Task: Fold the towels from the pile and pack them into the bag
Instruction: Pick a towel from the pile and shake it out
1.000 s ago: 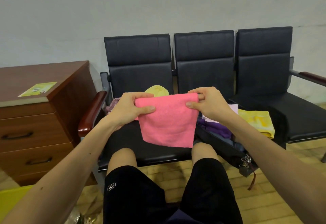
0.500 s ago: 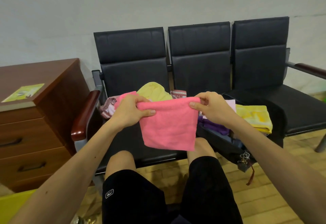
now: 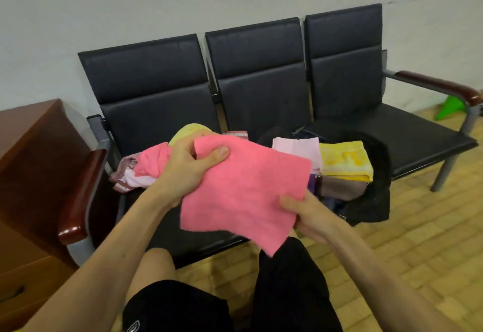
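Observation:
A folded pink towel (image 3: 243, 190) is held in the air over the bench seat. My left hand (image 3: 188, 167) grips its upper left corner, thumb on top. My right hand (image 3: 305, 214) holds its lower right edge from below. Behind my left hand lies the pile of loose towels (image 3: 141, 172), pink, white and yellow-green, on the left seat. The black bag (image 3: 373, 188) sits open on the middle seat, with a folded yellow towel (image 3: 345, 159), a pale pink one (image 3: 295, 146) and brown and purple ones inside.
A three-seat black bench (image 3: 261, 75) stands against the wall, with brown armrests (image 3: 81, 195) at both ends. A wooden drawer cabinet (image 3: 31, 175) is at the left. A green object (image 3: 449, 109) lies on the floor at the far right. My knees are below the towel.
The towel has tilted from hanging upright to lying slanted. My right hand dropped from the top right corner to the lower right edge. The view swung towards the bag.

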Available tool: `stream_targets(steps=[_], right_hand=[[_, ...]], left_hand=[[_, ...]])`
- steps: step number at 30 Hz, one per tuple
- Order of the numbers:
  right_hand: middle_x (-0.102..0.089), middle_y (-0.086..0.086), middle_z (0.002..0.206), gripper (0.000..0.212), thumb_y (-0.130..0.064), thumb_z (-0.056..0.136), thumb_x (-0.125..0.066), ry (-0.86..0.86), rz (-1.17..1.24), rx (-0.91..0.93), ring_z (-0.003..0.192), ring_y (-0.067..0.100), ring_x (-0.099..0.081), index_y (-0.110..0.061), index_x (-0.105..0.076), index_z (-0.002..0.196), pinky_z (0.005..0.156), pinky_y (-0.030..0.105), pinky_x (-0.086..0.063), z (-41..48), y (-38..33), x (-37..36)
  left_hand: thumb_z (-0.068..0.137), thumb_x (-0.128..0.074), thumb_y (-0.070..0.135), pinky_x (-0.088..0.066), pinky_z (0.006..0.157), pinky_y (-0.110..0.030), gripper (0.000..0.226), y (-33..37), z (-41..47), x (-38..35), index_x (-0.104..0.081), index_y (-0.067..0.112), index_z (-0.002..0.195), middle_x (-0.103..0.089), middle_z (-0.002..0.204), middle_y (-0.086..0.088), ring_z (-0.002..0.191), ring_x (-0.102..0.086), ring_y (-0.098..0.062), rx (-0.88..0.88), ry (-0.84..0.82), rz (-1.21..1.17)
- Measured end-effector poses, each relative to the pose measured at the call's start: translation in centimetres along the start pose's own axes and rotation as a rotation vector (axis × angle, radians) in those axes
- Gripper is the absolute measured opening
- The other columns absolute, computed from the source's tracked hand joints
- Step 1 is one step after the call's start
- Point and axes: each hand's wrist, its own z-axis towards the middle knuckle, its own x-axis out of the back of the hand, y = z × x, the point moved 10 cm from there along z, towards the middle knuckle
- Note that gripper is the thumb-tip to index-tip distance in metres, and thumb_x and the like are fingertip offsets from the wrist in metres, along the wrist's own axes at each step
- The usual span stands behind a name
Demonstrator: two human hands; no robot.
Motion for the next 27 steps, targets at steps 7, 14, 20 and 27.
stream_targets(steps=[7,14,20,27], right_hand=[[-0.074,0.010,0.108,0.035,-0.006,0.083,-0.068,0.344,0.204,-0.024,0.094,0.024,-0.072,-0.006,-0.064,0.118,0.074,0.033,-0.060,-0.9,-0.4,6.3],[-0.073,0.009,0.083,0.024,-0.024,0.088,-0.066,0.493,0.433,-0.087,0.073,0.023,-0.071,-0.010,-0.064,0.107,0.061,0.035,-0.057,-2.0,-1.6,15.4],[-0.067,0.012,0.118,0.058,-0.024,0.075,-0.078,0.634,0.198,-0.210,0.102,0.030,-0.068,-0.012,-0.056,0.127,0.086,0.043,-0.057,-2.2,0.6,26.9],[-0.067,-0.001,0.115,0.045,-0.018,0.087,-0.074,0.709,-0.247,-0.220,0.103,0.016,-0.065,-0.018,-0.059,0.129,0.086,0.034,-0.056,5.5,-1.5,39.5]], left_hand=[[0.088,-0.069,0.029,-0.057,0.076,-0.031,0.030,-9.2,3.1,-8.0,-0.068,0.008,0.110,-0.075,0.099,-0.007,0.086,-0.073,-0.015,0.519,-0.028,-0.380],[0.082,-0.069,0.044,-0.034,0.115,-0.053,0.057,-15.0,0.8,-23.2,-0.067,0.010,0.128,-0.058,0.139,-0.017,0.132,-0.051,-0.036,0.864,-0.263,-0.897],[0.094,-0.065,0.025,-0.057,0.089,-0.034,0.041,-19.2,5.5,-29.0,-0.060,0.010,0.132,-0.072,0.117,-0.007,0.106,-0.069,-0.022,0.766,-0.337,-0.393],[0.094,-0.063,0.042,-0.050,0.102,-0.042,0.054,-22.9,17.6,-33.5,-0.049,0.021,0.142,-0.061,0.134,-0.001,0.117,-0.059,-0.018,0.550,-0.329,0.038]])
